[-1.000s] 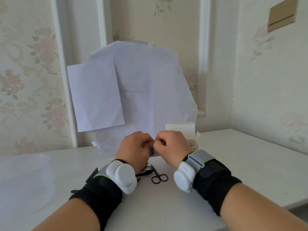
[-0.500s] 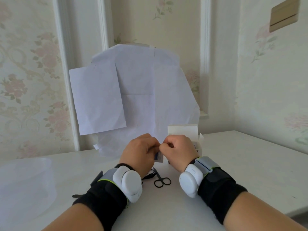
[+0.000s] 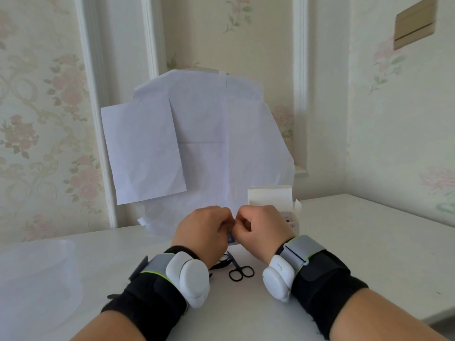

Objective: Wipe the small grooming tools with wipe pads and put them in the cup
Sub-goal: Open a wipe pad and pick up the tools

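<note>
A small wipe-pad sachet (image 3: 231, 238) is being pinched between the clenched fingers of the left hand (image 3: 204, 232) and right hand (image 3: 262, 228), seemingly for tearing open, while small black scissors (image 3: 237, 270) are lying unwiped on the surface (image 3: 369, 242) beneath them.

Soft, even daylight fills the room — bright but a little washed out, with low contrast. The white tabletop (image 3: 369, 242) shows a pale sheen, strongest near its left edge, and only faint shadows lie beneath the wrists. The wide lens bows the wall mouldings (image 3: 299, 82) outward toward the frame's sides. Fine detail is slightly smeared throughout — the wallpaper (image 3: 37, 119) flowers look soft.
</note>
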Action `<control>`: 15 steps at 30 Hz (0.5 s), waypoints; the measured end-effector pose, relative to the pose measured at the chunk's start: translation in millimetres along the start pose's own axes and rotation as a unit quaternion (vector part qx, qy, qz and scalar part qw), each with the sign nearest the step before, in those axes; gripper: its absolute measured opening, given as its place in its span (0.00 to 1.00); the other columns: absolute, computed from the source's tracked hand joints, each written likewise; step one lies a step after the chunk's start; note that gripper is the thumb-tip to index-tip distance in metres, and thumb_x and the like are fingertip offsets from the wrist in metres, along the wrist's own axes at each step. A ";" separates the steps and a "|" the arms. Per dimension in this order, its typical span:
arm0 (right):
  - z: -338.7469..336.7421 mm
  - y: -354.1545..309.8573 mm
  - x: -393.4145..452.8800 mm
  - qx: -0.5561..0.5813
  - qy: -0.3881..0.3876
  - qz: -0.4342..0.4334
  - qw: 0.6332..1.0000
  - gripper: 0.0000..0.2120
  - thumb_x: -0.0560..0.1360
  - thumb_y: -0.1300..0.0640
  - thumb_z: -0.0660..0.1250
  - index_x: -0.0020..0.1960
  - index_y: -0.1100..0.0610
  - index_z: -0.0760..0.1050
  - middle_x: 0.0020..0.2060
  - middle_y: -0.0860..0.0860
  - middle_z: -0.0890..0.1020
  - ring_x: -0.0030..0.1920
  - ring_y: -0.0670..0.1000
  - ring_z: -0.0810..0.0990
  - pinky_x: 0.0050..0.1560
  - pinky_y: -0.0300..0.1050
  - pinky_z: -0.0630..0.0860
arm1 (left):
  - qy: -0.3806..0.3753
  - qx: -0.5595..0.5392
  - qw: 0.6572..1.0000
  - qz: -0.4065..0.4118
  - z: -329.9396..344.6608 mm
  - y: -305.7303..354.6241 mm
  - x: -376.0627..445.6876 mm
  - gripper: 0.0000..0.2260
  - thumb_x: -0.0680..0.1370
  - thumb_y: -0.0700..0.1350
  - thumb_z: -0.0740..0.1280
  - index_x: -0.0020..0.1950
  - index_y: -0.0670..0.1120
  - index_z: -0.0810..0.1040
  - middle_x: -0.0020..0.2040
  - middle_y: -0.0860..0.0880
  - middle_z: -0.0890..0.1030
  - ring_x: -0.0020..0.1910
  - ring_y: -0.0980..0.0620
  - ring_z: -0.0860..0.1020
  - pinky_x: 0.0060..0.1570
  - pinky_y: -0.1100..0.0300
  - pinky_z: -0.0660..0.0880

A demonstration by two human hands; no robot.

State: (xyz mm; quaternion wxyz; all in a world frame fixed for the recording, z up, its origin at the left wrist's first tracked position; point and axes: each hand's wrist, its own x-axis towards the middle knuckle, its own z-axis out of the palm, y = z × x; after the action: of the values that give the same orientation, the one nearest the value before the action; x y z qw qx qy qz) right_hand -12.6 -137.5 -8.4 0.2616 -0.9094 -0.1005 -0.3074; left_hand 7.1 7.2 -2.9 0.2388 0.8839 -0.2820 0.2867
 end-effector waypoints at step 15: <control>1.2 5.7 1.2 0.131 0.063 0.024 0.989 0.09 0.76 0.56 0.66 0.38 0.56 0.79 0.26 0.47 0.76 0.29 0.49 0.74 0.34 0.49 0.75 | 0.063 -0.082 0.994 -0.023 8.2 -5.3 4.5 0.06 0.77 0.42 0.65 0.42 0.51 0.77 0.40 0.55 0.78 0.42 0.55 0.75 0.44 0.54 0.75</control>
State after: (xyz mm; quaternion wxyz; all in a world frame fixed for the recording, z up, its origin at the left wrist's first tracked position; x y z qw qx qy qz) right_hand -9.2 -141.6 -10.8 0.3914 -0.8482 -0.1016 -0.3421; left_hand 16.6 4.6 -7.3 0.3341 0.8479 -0.2689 0.3118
